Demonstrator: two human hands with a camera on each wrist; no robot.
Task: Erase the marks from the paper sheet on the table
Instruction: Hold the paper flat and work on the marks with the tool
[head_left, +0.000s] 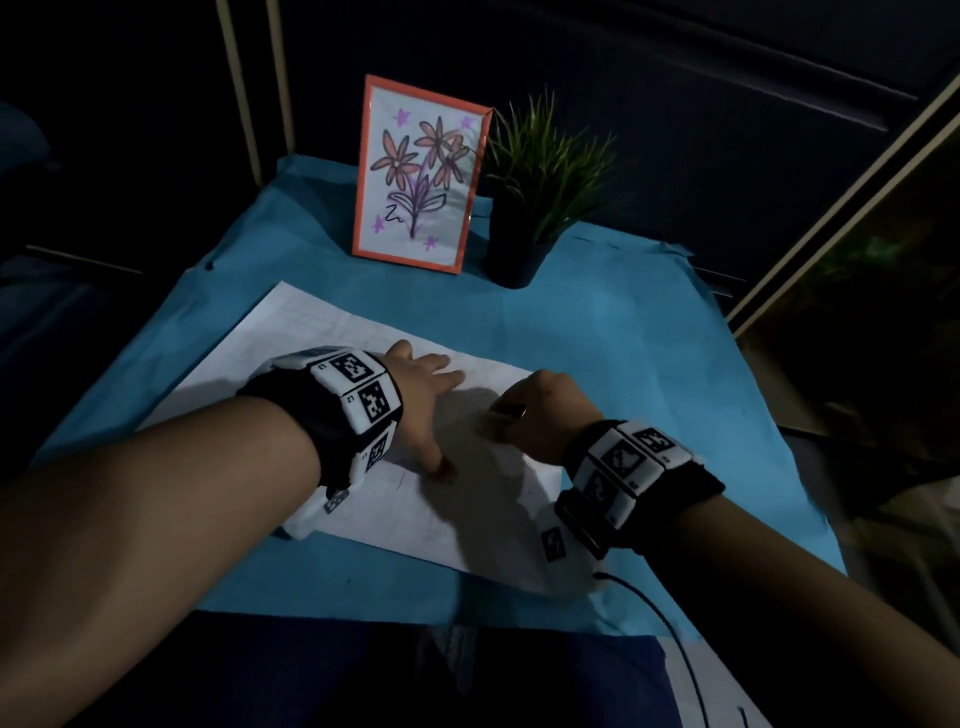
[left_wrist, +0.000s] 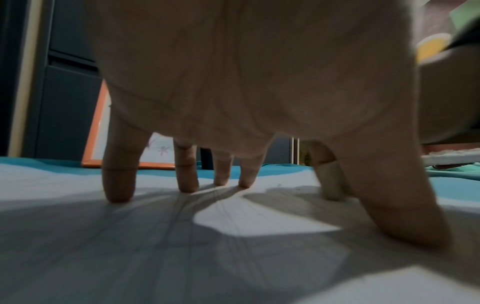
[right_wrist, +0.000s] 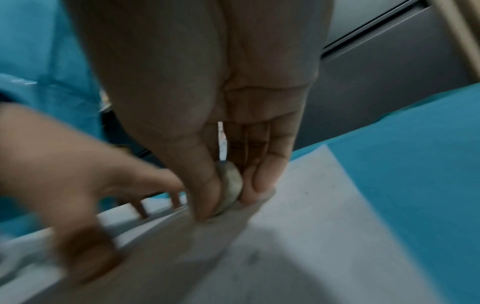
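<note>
Nearest you, your bare forearms reach in from the lower corners, each wrist wrapped in a black band carrying white blocks printed with square black-and-white codes. Your left hand (head_left: 422, 402) lies spread on the paper sheet (head_left: 291, 338), its fingers (left_wrist: 119, 181) straight and splayed wide, their tips pressing the sheet flat with the thumb angled out toward your right hand (head_left: 540, 415). That hand is bunched downward, and in the right wrist view its thumb and fingers (right_wrist: 262, 179) pinch a small, rounded, greyish eraser (right_wrist: 231, 185) whose lower end touches the paper. The motion blur there hides any finer detail of the eraser's edge.

The sheet is thin, white and rectangular, lying at a slant in the middle of the surface (head_left: 623, 322), which is covered with a smooth teal cloth creased near its edges. Faint pencil lines (left_wrist: 197, 207) run across the paper under your left palm, and a short dark mark (head_left: 401, 479) shows just beside your left thumb.

At the far edge, an upright orange-framed drawing (head_left: 421, 174) of pink flowers stands just beside a spiky green plant (head_left: 545, 156) in a dark cylindrical pot (head_left: 511, 254).
</note>
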